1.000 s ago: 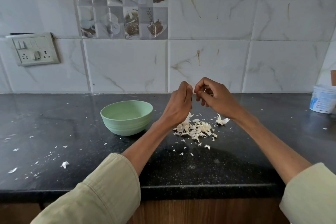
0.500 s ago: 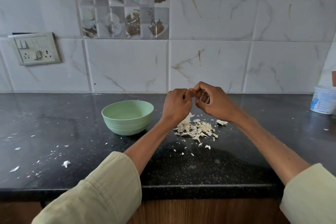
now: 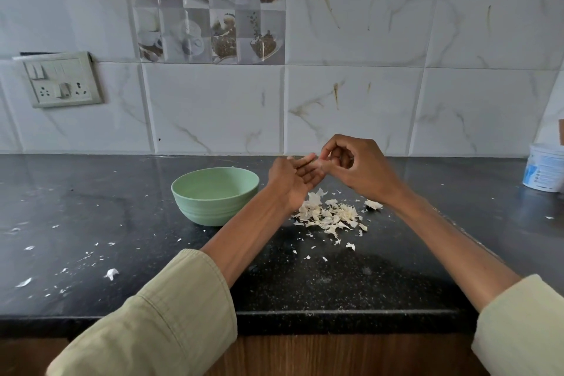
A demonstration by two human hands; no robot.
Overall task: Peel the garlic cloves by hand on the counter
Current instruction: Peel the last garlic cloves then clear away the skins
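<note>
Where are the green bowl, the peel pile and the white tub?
green bowl [image 3: 210, 207], head view, on its outer front wall.
peel pile [image 3: 331, 214], head view, on its middle.
white tub [image 3: 544, 171], head view, on its side wall.

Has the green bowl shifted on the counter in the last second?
No. The green bowl sits in the same spot left of the peel pile.

Both hands meet above garlic skins [image 3: 331, 215], beside bowl [image 3: 215, 195]
</note>
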